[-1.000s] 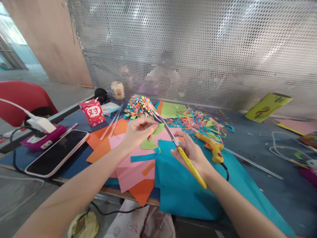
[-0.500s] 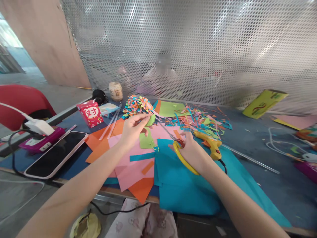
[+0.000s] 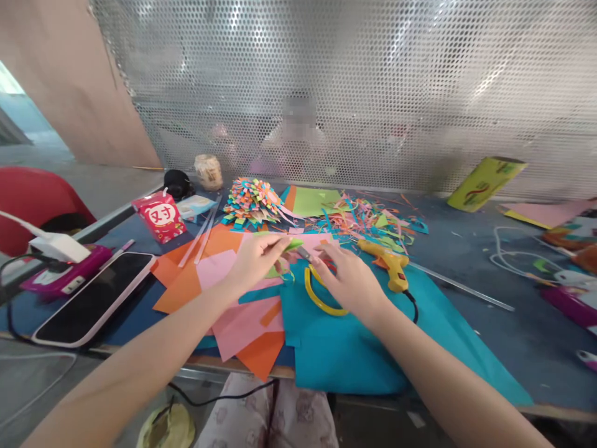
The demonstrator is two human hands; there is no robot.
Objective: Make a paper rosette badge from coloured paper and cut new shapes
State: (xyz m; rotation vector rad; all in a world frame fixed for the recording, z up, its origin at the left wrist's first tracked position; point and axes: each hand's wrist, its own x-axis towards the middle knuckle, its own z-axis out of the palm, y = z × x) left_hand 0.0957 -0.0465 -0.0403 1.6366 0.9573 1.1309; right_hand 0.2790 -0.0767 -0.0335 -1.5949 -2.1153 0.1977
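Observation:
My left hand (image 3: 259, 258) pinches a small piece of green paper (image 3: 295, 244) between thumb and fingertips. Close beside it, my right hand (image 3: 352, 281) is on a pair of scissors with a yellow handle (image 3: 321, 303); the handle hangs below the fingers. The scissor blades are mostly hidden near the green piece, so I cannot tell whether they touch it. Under both hands lie pink paper sheets (image 3: 249, 323), orange sheets (image 3: 180, 297) and a large blue sheet (image 3: 345, 354). A yellow hot glue gun (image 3: 392, 264) rests right of my right hand.
Behind the hands sit a fringed multicoloured paper bundle (image 3: 254, 202) and paper scraps (image 3: 368, 214). A phone (image 3: 93, 298), purple power strip (image 3: 69, 274) and red packet (image 3: 160, 216) stand left. A yellow tube (image 3: 485, 183) and clear glue stick (image 3: 461, 286) are on the right.
My right hand has moved left, bringing the scissors up to my left hand. The yellow handle has swung leftward. The green piece is now seen more edge-on, and the view has shifted slightly.

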